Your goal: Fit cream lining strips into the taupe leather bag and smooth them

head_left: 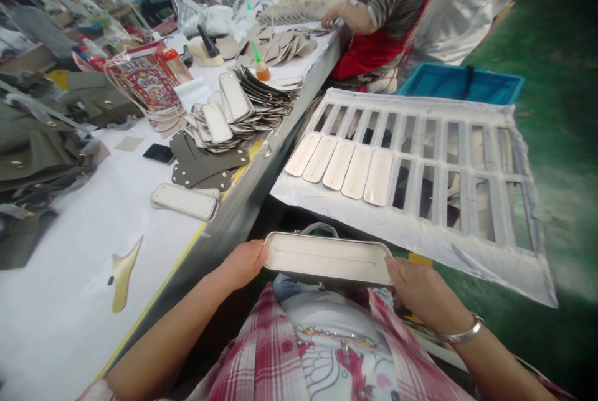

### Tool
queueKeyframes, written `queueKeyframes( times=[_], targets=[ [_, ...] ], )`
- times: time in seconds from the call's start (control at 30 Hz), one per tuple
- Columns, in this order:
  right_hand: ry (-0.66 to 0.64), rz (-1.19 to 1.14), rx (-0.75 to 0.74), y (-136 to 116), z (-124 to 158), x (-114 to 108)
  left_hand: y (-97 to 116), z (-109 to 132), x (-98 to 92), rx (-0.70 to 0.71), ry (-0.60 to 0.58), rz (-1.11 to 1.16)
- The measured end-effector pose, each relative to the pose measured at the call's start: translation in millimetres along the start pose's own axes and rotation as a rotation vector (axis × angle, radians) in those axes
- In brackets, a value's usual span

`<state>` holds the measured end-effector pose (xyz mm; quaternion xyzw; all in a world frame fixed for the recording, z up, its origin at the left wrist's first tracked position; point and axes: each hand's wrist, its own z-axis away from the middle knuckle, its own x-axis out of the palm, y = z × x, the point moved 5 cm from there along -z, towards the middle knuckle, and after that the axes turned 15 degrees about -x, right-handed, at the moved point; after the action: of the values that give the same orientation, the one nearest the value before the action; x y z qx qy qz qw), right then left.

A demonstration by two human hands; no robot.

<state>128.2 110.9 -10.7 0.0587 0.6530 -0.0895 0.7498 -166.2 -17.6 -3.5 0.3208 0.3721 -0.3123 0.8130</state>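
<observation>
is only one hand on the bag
No, the left hand and the right hand hold opposite ends of the bag.

White table (79,220), left side of frame. Phone (159,153) and pale panels (184,200) left of centre; yellow tool (121,279) lower left; bags (35,158) far left.

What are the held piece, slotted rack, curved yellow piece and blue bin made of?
Held piece: likely leather or leatherlike synthetic; smooth, pale, low-gloss inner face.
Slotted rack: matte white, wrinkled, cloth-like covering; core hidden.
Curved yellow piece: perhaps brass or plastic; slight golden sheen.
Blue bin: probably plastic; smooth, evenly coloured.
</observation>
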Motion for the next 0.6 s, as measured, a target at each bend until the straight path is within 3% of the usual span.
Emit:
queueKeyframes(
  times=[0.17,0.33,0.47,0.6],
  targets=[
    [0.058,0.038,-0.063,0,4,6,-11,1,11.2,0.0,-0.169,0.218],
    [0.05,0.022,-0.025,1,2,2,-21,-3,19.1,-0.112,-0.319,0.58],
    [0.057,0.006,-0.027,0,0,-1,-20,-4,16.4,-0.148,-0.27,0.533],
    [0.032,0.006,-0.007,2,1,3,-17,-4,12.8,-0.155,-0.32,0.516]
  ],
)
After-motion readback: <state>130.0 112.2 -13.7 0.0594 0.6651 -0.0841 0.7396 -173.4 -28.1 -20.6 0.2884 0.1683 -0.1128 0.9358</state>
